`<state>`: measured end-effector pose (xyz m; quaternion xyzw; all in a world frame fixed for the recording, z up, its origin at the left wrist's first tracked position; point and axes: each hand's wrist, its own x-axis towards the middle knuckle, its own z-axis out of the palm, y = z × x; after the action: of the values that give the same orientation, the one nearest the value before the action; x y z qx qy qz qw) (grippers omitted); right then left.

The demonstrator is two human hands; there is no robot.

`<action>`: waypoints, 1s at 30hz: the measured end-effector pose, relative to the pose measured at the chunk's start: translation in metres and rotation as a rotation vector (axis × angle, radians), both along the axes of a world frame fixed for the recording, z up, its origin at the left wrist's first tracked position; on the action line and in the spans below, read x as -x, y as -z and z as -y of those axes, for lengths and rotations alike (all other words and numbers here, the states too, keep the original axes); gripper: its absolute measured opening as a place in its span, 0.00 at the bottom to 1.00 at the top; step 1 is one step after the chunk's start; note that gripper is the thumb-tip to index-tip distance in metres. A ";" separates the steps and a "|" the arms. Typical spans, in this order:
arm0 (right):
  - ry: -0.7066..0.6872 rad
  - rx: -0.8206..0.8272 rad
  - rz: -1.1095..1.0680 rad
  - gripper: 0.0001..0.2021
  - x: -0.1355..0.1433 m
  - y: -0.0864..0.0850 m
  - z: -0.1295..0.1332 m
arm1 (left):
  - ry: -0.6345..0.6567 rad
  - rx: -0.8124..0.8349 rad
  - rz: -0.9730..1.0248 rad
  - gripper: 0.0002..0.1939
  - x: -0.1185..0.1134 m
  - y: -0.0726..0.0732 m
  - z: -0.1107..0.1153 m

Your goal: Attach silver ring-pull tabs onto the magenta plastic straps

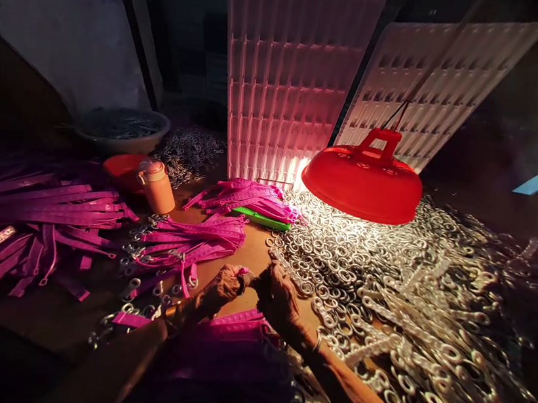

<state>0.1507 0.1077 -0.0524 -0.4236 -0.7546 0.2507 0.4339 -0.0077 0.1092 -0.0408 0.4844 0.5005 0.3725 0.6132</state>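
Note:
My left hand [224, 286] and my right hand [277, 293] meet at the table's near middle, fingers closed around a small piece between them; a bit of magenta strap [243, 271] shows at the left fingertips. What the right hand grips is hidden by the fingers. More magenta straps [238, 322] lie just under my wrists. A big heap of shiny metal rings [386, 290] spreads right of my right hand.
A red hanging lamp [363, 181] glows over the rings. Piles of magenta straps [50, 206] cover the left side. An orange bottle [157, 185], a green strap [261, 218], a bowl [122, 129] and two white grid trays [292, 79] stand further back.

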 end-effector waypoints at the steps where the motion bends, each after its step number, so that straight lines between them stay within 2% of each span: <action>1: -0.007 -0.054 0.010 0.05 0.002 -0.004 0.002 | 0.021 0.019 0.016 0.17 0.004 -0.001 0.001; 4: -0.075 -0.005 -0.080 0.06 0.010 -0.013 0.003 | 0.056 0.063 0.037 0.15 0.008 -0.004 0.003; 7: -0.033 0.111 -0.200 0.09 0.014 -0.018 -0.010 | 0.016 0.020 0.043 0.12 0.000 -0.005 -0.003; 9: -0.034 0.284 -0.384 0.12 0.009 -0.027 -0.026 | -0.026 -0.029 0.056 0.11 -0.008 -0.005 -0.009; 12: -0.130 0.596 -0.785 0.19 -0.007 -0.043 -0.052 | -0.069 -0.061 0.072 0.12 -0.016 -0.001 -0.017; 14: -0.163 0.625 -0.866 0.20 -0.019 -0.049 -0.063 | -0.102 -0.035 0.139 0.16 -0.017 0.003 -0.021; 17: -0.125 0.600 -0.697 0.18 -0.030 -0.040 -0.067 | -0.135 0.073 0.291 0.22 -0.017 0.011 -0.026; 21: -0.109 0.647 -0.486 0.14 -0.026 -0.011 -0.055 | -0.185 0.200 0.403 0.25 -0.021 0.017 -0.031; 25: -0.095 0.585 -0.423 0.09 -0.014 0.006 -0.046 | -0.181 0.150 0.465 0.21 -0.027 0.020 -0.031; 28: -0.088 0.510 -0.341 0.06 -0.009 0.009 -0.041 | -0.155 0.209 0.451 0.21 -0.027 0.019 -0.032; 30: -0.076 0.451 -0.294 0.05 -0.008 0.009 -0.038 | -0.087 0.237 0.331 0.20 -0.023 0.016 -0.031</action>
<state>0.1590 0.1457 -0.0616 -0.4401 -0.6240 0.4873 0.4236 0.0149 0.1406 -0.0571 0.3192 0.4535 0.4116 0.7232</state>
